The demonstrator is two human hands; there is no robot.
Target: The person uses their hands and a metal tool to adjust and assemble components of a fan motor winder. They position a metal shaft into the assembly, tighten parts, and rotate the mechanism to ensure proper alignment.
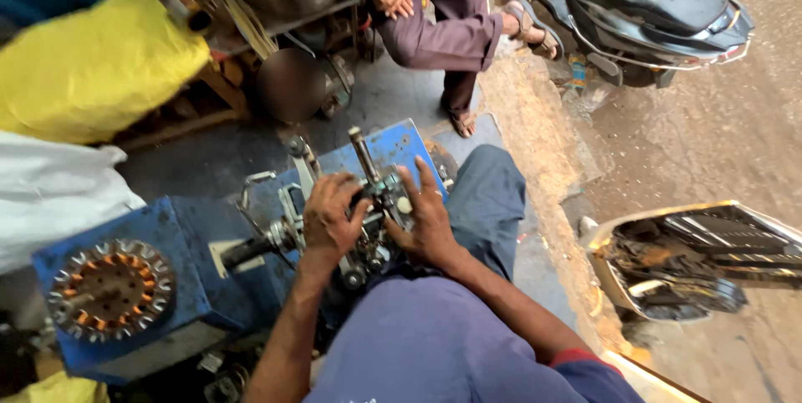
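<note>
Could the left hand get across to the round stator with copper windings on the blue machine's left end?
Probably yes: the left hand sits on the metal mechanism, and nothing visible stands between it and the stator.
</note>
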